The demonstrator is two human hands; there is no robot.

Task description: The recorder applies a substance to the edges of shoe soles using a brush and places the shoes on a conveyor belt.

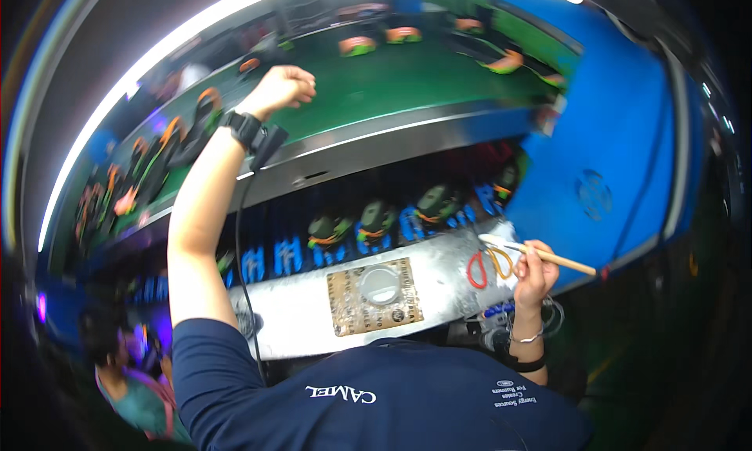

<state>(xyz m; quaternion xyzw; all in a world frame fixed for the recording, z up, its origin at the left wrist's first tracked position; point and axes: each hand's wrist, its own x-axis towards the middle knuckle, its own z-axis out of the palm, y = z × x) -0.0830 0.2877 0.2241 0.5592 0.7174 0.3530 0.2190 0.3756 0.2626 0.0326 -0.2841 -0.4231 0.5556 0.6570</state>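
My left hand [280, 89] is raised over the green conveyor belt [345, 91]. Its fingers are curled in, and nothing shows in them. A black watch-like device [244, 130] circles that wrist, with a black cable hanging down from it. At the right end of the metal bench, my right hand [536, 277] grips a brush [565, 262] by its light wooden handle, its pale tip pointing left. Beside that tip lie a red loop [476, 270] and a yellow loop [500, 262], perhaps handles. A round grey container [380, 285] rests on a brown printed mat [342, 310].
Several dark shoes with orange and green parts [376, 218] sit on blue holders [287, 255] behind the bench [290, 318]. More orange-green pieces [357, 45] lie along the belt. A blue panel [619, 153] stands at right. Another person [137, 396] is at lower left.
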